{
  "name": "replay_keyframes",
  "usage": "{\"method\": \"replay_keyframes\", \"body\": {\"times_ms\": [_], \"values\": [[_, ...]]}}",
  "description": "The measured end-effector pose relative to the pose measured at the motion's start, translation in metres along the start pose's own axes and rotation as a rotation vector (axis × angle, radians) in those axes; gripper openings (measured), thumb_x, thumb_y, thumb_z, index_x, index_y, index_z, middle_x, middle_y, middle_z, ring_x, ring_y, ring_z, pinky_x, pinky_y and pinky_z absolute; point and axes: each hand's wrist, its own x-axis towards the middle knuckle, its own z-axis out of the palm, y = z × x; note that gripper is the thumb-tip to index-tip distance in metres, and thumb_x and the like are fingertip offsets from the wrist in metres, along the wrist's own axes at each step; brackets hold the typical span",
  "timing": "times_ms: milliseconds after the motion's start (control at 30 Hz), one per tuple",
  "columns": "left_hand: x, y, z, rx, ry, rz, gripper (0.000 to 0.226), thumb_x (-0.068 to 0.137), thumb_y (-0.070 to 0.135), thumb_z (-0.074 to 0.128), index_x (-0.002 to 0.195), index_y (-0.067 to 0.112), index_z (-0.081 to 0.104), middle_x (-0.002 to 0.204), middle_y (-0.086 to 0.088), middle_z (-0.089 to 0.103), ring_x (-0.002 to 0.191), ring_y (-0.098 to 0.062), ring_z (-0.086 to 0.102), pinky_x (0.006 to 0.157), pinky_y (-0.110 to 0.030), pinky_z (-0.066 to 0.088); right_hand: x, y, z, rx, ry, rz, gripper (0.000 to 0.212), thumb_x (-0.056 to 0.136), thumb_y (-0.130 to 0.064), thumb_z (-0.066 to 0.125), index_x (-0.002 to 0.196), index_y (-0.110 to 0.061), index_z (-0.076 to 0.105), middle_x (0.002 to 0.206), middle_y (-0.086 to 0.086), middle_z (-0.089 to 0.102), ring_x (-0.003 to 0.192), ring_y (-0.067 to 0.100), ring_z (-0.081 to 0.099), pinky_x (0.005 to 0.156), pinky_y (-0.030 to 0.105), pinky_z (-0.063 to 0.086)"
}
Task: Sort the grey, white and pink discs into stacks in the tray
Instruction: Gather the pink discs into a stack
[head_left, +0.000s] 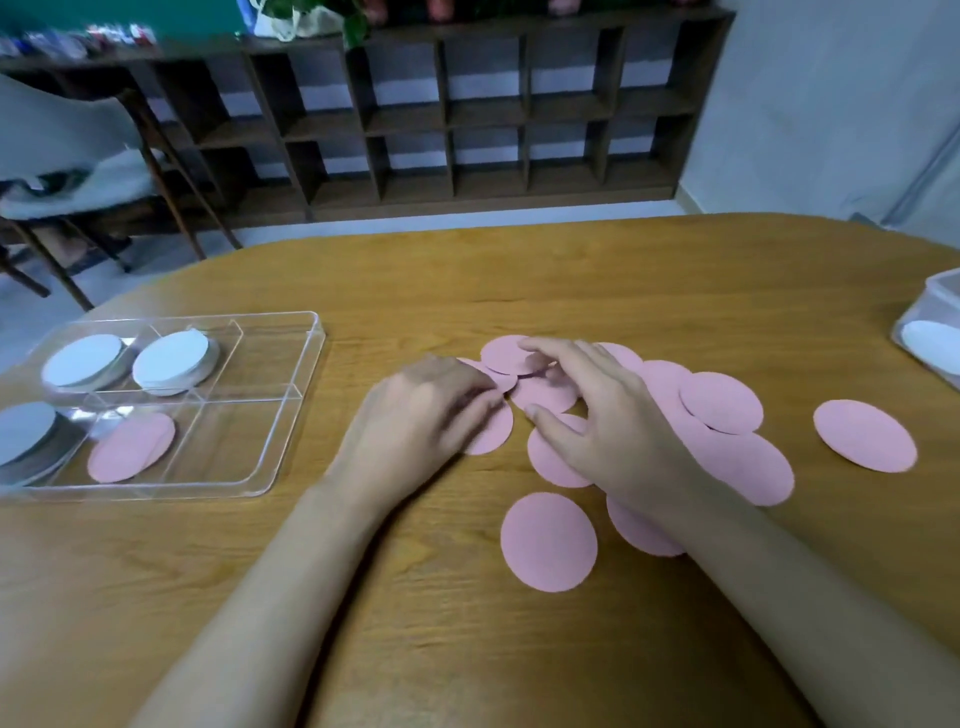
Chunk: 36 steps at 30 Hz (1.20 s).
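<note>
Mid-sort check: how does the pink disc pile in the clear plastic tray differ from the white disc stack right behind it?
The pink disc pile is thin, only a few discs, slightly offset; the white disc stack is thick, with a visible side edge. The pink pile sits in the near row of the clear plastic tray, the white stack in the far row. Both are round and lie flat.

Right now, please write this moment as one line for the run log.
phase: gathering loose pink discs | left hand: on discs, blurred | right hand: spread over discs | tray: pink stack begun
</note>
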Motion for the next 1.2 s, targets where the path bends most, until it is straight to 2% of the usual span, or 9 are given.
{"method": "replay_keyframes", "body": {"times_ms": [133,267,467,633,767,833,933,1067,1200], "values": [[0.002,0.006,0.000,0.041,0.132,0.122,0.021,0.109,0.025,0.056,0.111,0.014,0.074,0.100,0.001,0.071,0.091,-0.025,0.063,0.082,-0.036,0.052,0.000,-0.001,-0.001,-0.038,0.012,-0.026,0.054,0.090,-0.014,0.075,0.140,-0.023,0.057,0.124,-0.011,0.063,0.119,0.009,0.055,0.103,0.015,0.036],[0.002,0.013,-0.002,-0.031,0.247,0.153,0.014,0.106,0.011,0.061,0.104,0.006,0.074,0.097,-0.004,0.071,0.084,-0.024,0.058,0.083,-0.029,0.047,-0.001,-0.003,-0.001,0.019,0.021,-0.018,0.052,0.091,-0.021,0.076,0.140,-0.022,0.058,0.124,-0.010,0.066,0.116,0.007,0.058,0.101,0.018,0.041],[0.000,0.020,0.002,-0.165,0.279,0.060,0.009,0.102,0.009,0.066,0.100,0.006,0.074,0.093,0.004,0.069,0.083,-0.002,0.058,0.079,-0.013,0.046,-0.003,-0.003,-0.003,0.028,0.105,-0.006,0.032,0.097,-0.015,0.068,0.129,-0.020,0.067,0.083,-0.013,0.062,0.074,0.006,0.058,0.072,0.016,0.046],[-0.001,0.020,0.004,-0.281,0.138,-0.068,0.018,0.098,0.030,0.071,0.111,0.017,0.071,0.096,0.010,0.070,0.087,-0.010,0.065,0.078,-0.023,0.050,-0.004,0.003,-0.008,-0.010,0.125,0.008,0.014,0.099,-0.016,0.063,0.110,-0.014,0.070,0.077,0.002,0.066,0.069,0.017,0.056,0.068,0.034,0.046],[-0.004,0.020,0.009,-0.301,-0.017,-0.108,0.054,0.085,0.047,0.082,0.130,0.024,0.063,0.106,0.013,0.067,0.094,-0.005,0.061,0.082,-0.019,0.046,-0.003,0.008,-0.017,0.022,0.176,0.080,0.013,0.098,-0.015,0.064,0.109,-0.018,0.071,0.074,-0.002,0.066,0.066,0.015,0.056,0.063,0.029,0.046],[-0.005,0.022,0.010,-0.267,-0.056,-0.077,0.063,0.081,0.053,0.085,0.133,0.027,0.061,0.113,0.015,0.064,0.102,-0.004,0.059,0.090,-0.025,0.049,-0.003,0.012,-0.020,0.028,0.207,0.108,0.013,0.098,-0.015,0.064,0.109,-0.018,0.071,0.074,0.001,0.068,0.065,0.017,0.057,0.061,0.030,0.045],[-0.006,0.028,0.008,-0.231,-0.118,0.041,0.056,0.079,0.057,0.085,0.126,0.031,0.069,0.122,0.019,0.062,0.116,-0.009,0.057,0.098,-0.032,0.047,-0.002,0.016,-0.022,0.028,0.253,0.144,0.012,0.098,-0.017,0.065,0.108,-0.018,0.071,0.073,0.004,0.067,0.063,0.020,0.055,0.058,0.032,0.044],[-0.008,0.030,0.016,-0.141,-0.267,0.130,0.061,0.088,0.063,0.072,0.141,0.036,0.063,0.142,0.014,0.054,0.126,-0.011,0.051,0.104,-0.039,0.045,0.000,0.018,-0.022,0.049,0.253,0.168,0.011,0.098,-0.016,0.065,0.106,-0.019,0.071,0.073,0.001,0.066,0.063,0.019,0.054,0.058,0.027,0.042],[-0.008,0.023,0.018,-0.085,-0.275,0.131,0.049,0.095,0.061,0.061,0.137,0.036,0.068,0.141,0.008,0.057,0.119,-0.011,0.050,0.102,-0.043,0.047,0.000,0.018,-0.020,0.056,0.236,0.166,0.011,0.098,-0.018,0.065,0.107,-0.020,0.071,0.073,0.000,0.067,0.064,0.019,0.056,0.059,0.027,0.044]]}}
